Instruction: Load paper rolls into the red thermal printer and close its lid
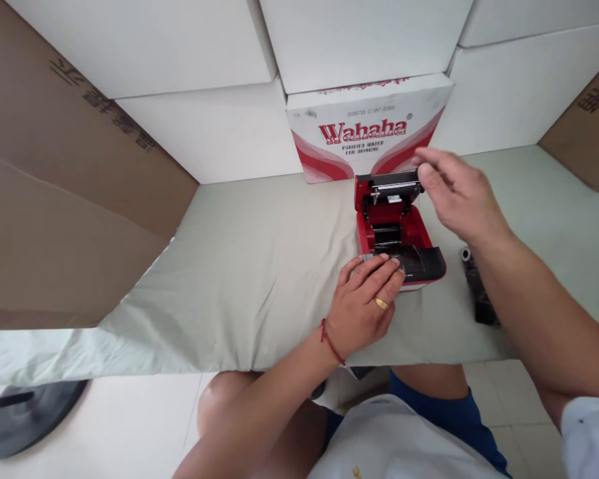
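A small red and black label printer (422, 229) stands on the cloth with its lid (389, 183) raised. Inside, a black roller (387, 236) shows in the red cavity. My left hand (367, 299), with a gold ring and a red string bracelet, holds the front of the printer, its fingers laid over the black front panel (422, 263). At the upper right corner of the raised lid, my right hand (459, 193) has its thumb on the near side and its fingers behind. Part of its grip is hidden.
Behind the printer is a white and red Wahaha water carton (364, 133), with white boxes (199, 133) stacked around it. Brown cardboard (70, 199) stands at the left and another box (586, 126) at the right. A black object (479, 293) lies beside my right forearm on the green cloth (219, 266).
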`<state>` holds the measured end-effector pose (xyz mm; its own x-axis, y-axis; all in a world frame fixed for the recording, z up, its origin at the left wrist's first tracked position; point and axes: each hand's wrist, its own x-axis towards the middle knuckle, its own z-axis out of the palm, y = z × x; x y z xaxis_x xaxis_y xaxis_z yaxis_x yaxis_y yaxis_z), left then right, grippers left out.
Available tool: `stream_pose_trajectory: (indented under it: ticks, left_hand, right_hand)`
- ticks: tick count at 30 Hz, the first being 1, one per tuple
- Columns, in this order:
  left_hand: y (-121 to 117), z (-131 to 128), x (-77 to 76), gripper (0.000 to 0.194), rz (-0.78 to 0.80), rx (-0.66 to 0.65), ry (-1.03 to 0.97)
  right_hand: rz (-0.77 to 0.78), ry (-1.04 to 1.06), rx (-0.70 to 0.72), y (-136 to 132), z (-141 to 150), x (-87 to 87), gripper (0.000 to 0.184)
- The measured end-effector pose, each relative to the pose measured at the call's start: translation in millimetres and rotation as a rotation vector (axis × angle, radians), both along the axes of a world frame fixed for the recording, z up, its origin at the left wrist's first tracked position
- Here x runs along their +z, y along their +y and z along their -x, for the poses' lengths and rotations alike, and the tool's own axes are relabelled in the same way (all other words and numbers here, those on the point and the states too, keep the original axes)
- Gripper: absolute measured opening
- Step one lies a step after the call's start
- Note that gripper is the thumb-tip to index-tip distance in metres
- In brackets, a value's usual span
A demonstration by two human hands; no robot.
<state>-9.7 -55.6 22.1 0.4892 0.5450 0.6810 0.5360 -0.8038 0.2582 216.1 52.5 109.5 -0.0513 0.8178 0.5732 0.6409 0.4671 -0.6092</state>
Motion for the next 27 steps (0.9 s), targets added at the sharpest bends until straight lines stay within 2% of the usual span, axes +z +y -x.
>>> stream_pose_trajectory:
  ticks: [2, 5, 8, 11, 13, 16, 19, 22, 27]
  left_hand:
    - [1, 0, 0.4, 0.049, -0.016, -0.003, -0.005]
    - [1, 0, 0.3, 0.05, -0.027, -0.004, -0.012]
    - [1, 0, -2.0, 0.054, -0.017, 0.002, -0.012]
    - [-1, -1, -3.7, 0.055, -0.021, 0.038, -0.015]
    - [-2, -1, -2.4, 0.054, -0.032, 0.06, -0.043]
    - [3, 4, 3.3, 0.055, 0.012, 0.067, -0.152]
    - [16, 15, 9.2, 0.057, 0.208, 0.085, -0.294]
    - [29, 24, 11.4, 0.051, 0.367, 0.047, -0.294]
    - [37, 26, 14.2, 0.044, 0.282, 0.046, -0.176]
  right_hand:
    - [-0.019, -0.017, 0.042, -8, 1, -8.7, 0.038]
    - [-0.107, -0.031, 0.057, -34, -1, -18.4, 0.033]
    - [-0.145, -0.065, 0.155, -58, -9, -32.1, 0.029]
    - [-0.187, -0.048, 0.237, -68, -16, -47.5, 0.028]
    - [-0.181, -0.022, 0.232, -69, -16, -53.7, 0.029]
    - [-0.077, -0.024, 0.212, -69, -14, -55.5, 0.032]
    - [-0.033, -0.019, 0.214, -72, -12, -55.1, 0.032]
    - [-0.068, 0.009, 0.199, -75, -10, -56.9, 0.03]
    - [-0.156, 0.017, 0.195, -76, -9, -59.8, 0.026]
